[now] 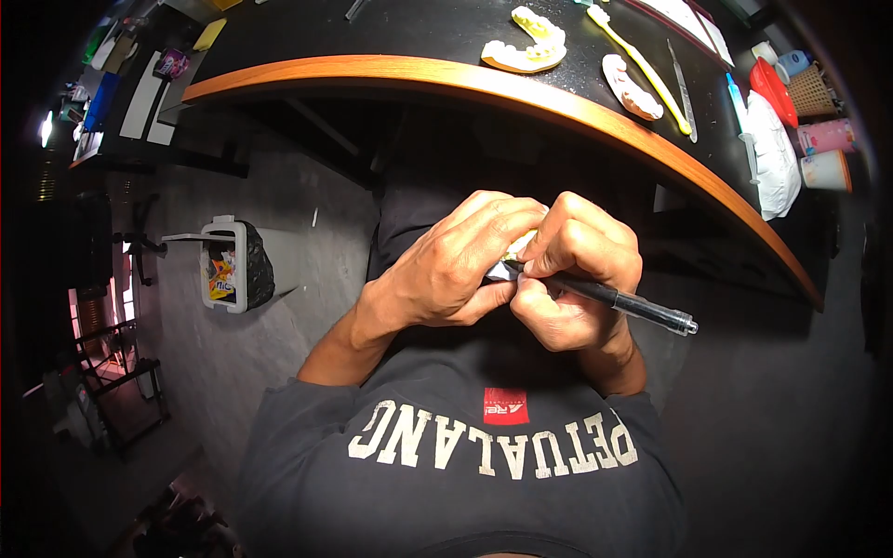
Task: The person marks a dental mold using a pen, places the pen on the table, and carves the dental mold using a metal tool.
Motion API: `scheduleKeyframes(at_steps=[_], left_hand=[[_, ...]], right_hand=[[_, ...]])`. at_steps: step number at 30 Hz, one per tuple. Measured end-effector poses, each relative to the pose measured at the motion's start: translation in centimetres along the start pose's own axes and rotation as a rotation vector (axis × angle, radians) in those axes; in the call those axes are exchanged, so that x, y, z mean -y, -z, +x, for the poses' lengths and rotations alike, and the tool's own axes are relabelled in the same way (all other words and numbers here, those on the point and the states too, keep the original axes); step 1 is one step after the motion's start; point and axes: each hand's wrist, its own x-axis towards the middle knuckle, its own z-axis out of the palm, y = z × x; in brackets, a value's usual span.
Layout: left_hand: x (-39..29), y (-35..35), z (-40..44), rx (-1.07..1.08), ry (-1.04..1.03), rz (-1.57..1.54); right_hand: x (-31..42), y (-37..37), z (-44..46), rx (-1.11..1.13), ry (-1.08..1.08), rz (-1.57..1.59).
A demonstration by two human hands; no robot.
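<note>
"Small white-and-yellow piece (pixel 524 244): where was it?"

"Between the two hands, in front of the person's chest and on the near side of the table edge. The left hand (pixel 451 265) was curled around it, thumb below and fingers above."

"And the right hand (pixel 579 270)?"

"Its fingers were pinched firmly around a black pen-like tool (pixel 642 309), whose clear end pointed out to the right. The tip met the piece or came very near it (fingers covered so much there that I could not tell which)."

"What about the surface and the room?"

"Beyond the hands stood a table (pixel 307 42) with a black top and an orange-brown edge. Below lay a grey floor (pixel 195 363), with an open waste bin (pixel 241 270), lined in black, to the left. The person wore a dark T-shirt (pixel 446 507) with pale capitals and a red patch."

"Which other things were around?"

"On the table, a horseshoe-shaped dental cast (pixel 523 59), yellowish on top, and a smaller, pinkish cast (pixel 630 88). Beside that one lay a long yellow toothbrush-like tool (pixel 651 76), a thin metal tool (pixel 682 90) and a syringe (pixel 750 153). Farther right sat a white bag (pixel 774 163) and a woven basket (pixel 811 91). The table edge ran between the hands and all of these."
</note>
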Motion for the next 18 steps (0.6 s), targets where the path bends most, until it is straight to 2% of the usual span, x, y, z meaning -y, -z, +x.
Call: scheduleKeyframes(at_steps=[5,8,12,15,18], left_hand=[[0.1,0.0,-0.1,-0.003,0.0,-0.009],[0.1,-0.1,0.0,-0.009,-0.013,-0.029],[0.3,-0.1,0.1,-0.02,-0.011,-0.108],[0.5,0.2,0.0,-0.037,-0.006,-0.165],[0.5,0.0,-0.1,-0.055,0.023,-0.223]], right_hand=[[0.2,0.2,0.0,0.016,-0.035,0.018],[0.1,0.2,0.1,-0.05,-0.03,0.114],[-0.1,0.5,-0.8,-0.289,-0.139,0.316],[0.0,1.2,-1.0,-0.343,-0.171,0.427],[0.4,1.7,-1.2,-0.274,-0.249,0.51]])
